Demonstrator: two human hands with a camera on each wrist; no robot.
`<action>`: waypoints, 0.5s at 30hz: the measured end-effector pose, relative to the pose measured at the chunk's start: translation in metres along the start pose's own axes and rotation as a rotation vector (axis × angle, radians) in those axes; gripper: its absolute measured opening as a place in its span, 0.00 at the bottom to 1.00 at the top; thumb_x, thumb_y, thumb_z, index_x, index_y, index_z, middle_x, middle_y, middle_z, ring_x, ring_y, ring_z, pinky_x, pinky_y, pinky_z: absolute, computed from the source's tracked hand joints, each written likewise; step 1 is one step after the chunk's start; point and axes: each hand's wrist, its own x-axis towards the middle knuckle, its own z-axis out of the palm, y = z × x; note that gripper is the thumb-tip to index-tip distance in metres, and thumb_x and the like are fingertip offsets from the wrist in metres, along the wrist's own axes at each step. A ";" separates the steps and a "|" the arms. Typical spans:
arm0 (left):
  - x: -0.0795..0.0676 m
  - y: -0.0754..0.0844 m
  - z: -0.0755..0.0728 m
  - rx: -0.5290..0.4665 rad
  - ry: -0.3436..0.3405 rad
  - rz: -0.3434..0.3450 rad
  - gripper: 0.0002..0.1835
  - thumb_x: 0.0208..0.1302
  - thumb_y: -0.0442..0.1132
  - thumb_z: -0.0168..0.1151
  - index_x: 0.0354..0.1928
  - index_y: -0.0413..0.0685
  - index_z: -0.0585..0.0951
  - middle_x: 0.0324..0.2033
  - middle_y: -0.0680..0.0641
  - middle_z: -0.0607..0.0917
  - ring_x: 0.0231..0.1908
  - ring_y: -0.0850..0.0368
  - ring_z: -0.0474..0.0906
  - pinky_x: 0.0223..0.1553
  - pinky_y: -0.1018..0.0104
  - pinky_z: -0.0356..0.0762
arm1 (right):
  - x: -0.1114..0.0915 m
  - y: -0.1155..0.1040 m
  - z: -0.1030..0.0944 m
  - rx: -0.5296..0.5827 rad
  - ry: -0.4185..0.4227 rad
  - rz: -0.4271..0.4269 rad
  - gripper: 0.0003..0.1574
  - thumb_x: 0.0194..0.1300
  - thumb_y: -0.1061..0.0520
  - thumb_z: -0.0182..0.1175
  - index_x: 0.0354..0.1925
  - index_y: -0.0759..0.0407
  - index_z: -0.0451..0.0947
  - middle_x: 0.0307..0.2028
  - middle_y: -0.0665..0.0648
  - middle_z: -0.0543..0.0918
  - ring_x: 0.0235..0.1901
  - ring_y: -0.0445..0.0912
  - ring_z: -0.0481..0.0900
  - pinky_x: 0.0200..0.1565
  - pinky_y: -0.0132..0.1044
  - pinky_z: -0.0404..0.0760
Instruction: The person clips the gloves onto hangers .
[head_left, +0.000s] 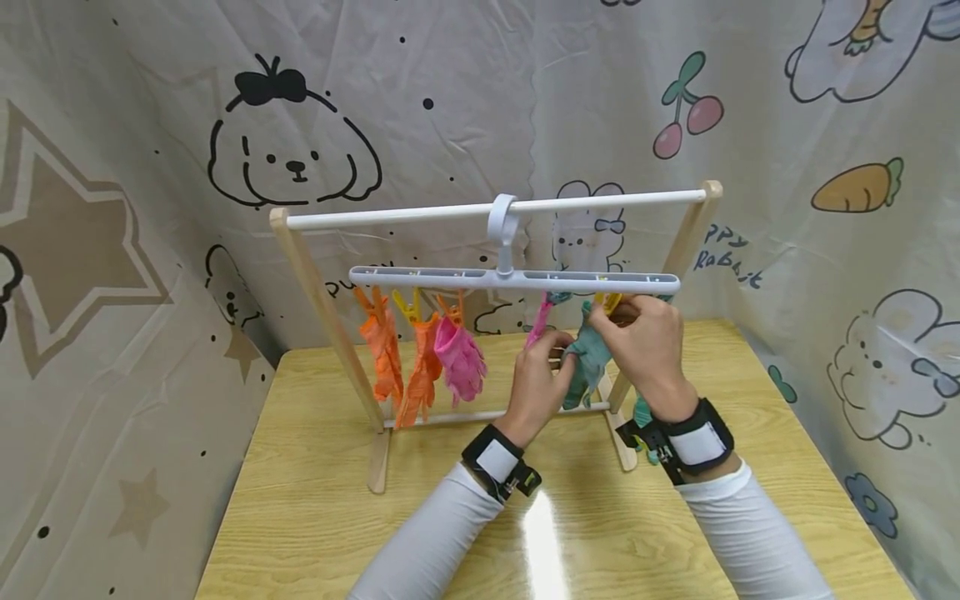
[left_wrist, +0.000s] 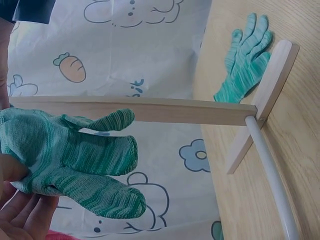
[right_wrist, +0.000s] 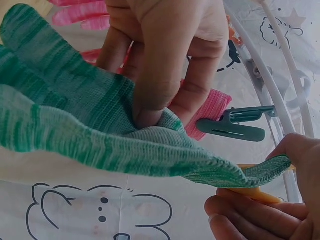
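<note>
A green striped knit glove point(left_wrist: 45, 145) hangs at the right part of the grey hanger bar point(head_left: 450, 277). My left hand point(head_left: 538, 377) pinches it between thumb and fingers, the glove's fingers pointing down. At the cuff, my right hand point(head_left: 647, 343) holds a yellow clothespin point(right_wrist: 257, 194) between thumb and fingers. The cuff's edge lies at the clothespin's jaws in the right wrist view. Just left of this glove, a pink glove point(right_wrist: 209, 112) hangs from a dark green clothespin point(right_wrist: 232, 131).
Two orange gloves point(head_left: 384, 354) and another pink glove point(head_left: 460, 362) hang from clothespins on the left. The hanger hooks over the white rod point(head_left: 405, 213) of a wooden stand point(head_left: 322, 312). A second green glove point(left_wrist: 245, 65) lies on the table point(head_left: 315, 517) by the stand's right foot.
</note>
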 end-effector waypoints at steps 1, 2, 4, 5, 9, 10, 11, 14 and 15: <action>-0.001 0.000 0.000 -0.002 -0.002 0.001 0.08 0.69 0.31 0.61 0.47 0.39 0.82 0.45 0.41 0.88 0.43 0.50 0.89 0.44 0.70 0.86 | 0.000 0.000 0.000 0.001 -0.003 0.001 0.13 0.60 0.58 0.67 0.37 0.68 0.86 0.31 0.65 0.90 0.27 0.55 0.90 0.30 0.50 0.87; -0.001 0.000 0.000 -0.003 -0.004 0.000 0.08 0.69 0.31 0.61 0.47 0.39 0.82 0.45 0.41 0.88 0.43 0.50 0.89 0.44 0.71 0.86 | 0.000 0.000 0.000 0.000 -0.005 0.004 0.13 0.60 0.57 0.67 0.37 0.68 0.86 0.31 0.65 0.90 0.27 0.55 0.90 0.30 0.48 0.87; -0.002 0.000 0.000 -0.005 -0.005 0.004 0.08 0.69 0.31 0.62 0.47 0.39 0.82 0.45 0.41 0.88 0.42 0.51 0.89 0.43 0.71 0.86 | 0.000 0.000 0.000 -0.003 -0.008 0.009 0.13 0.60 0.57 0.67 0.36 0.68 0.87 0.31 0.65 0.90 0.27 0.55 0.90 0.29 0.39 0.85; -0.003 0.000 0.000 -0.006 -0.005 0.007 0.08 0.69 0.31 0.62 0.47 0.39 0.82 0.45 0.41 0.88 0.42 0.51 0.89 0.42 0.72 0.86 | 0.000 0.000 0.000 -0.004 -0.009 0.013 0.13 0.60 0.57 0.67 0.36 0.68 0.87 0.30 0.64 0.90 0.26 0.54 0.90 0.29 0.32 0.83; -0.006 -0.001 0.000 -0.009 -0.006 0.006 0.08 0.68 0.32 0.62 0.47 0.38 0.82 0.44 0.41 0.88 0.40 0.51 0.89 0.40 0.73 0.86 | -0.001 0.000 0.000 -0.007 -0.016 0.028 0.13 0.61 0.55 0.67 0.35 0.66 0.87 0.29 0.63 0.91 0.26 0.53 0.89 0.28 0.13 0.68; -0.007 -0.001 0.000 -0.006 -0.006 0.004 0.08 0.68 0.32 0.62 0.47 0.38 0.82 0.44 0.41 0.88 0.40 0.51 0.89 0.40 0.73 0.85 | -0.001 0.000 0.000 -0.008 -0.019 0.031 0.13 0.61 0.55 0.67 0.34 0.66 0.87 0.29 0.63 0.91 0.26 0.53 0.89 0.28 0.12 0.66; -0.007 -0.001 0.000 -0.007 -0.007 0.001 0.08 0.68 0.32 0.62 0.47 0.38 0.82 0.45 0.41 0.88 0.39 0.51 0.89 0.40 0.73 0.86 | -0.001 0.000 0.000 -0.008 -0.023 0.033 0.13 0.61 0.55 0.66 0.35 0.66 0.87 0.29 0.63 0.91 0.26 0.53 0.89 0.28 0.12 0.66; -0.009 -0.001 0.001 -0.008 -0.009 -0.009 0.09 0.68 0.32 0.62 0.48 0.39 0.82 0.45 0.41 0.88 0.38 0.52 0.89 0.40 0.73 0.86 | -0.002 -0.001 0.000 -0.013 -0.035 0.040 0.13 0.62 0.54 0.67 0.35 0.65 0.88 0.29 0.62 0.91 0.26 0.53 0.89 0.28 0.19 0.71; -0.010 -0.002 0.001 -0.010 -0.010 -0.012 0.09 0.68 0.32 0.62 0.48 0.39 0.82 0.45 0.42 0.88 0.38 0.52 0.89 0.40 0.73 0.86 | -0.002 -0.001 0.000 -0.017 -0.038 0.041 0.13 0.62 0.54 0.67 0.35 0.65 0.88 0.29 0.62 0.91 0.26 0.53 0.89 0.28 0.22 0.73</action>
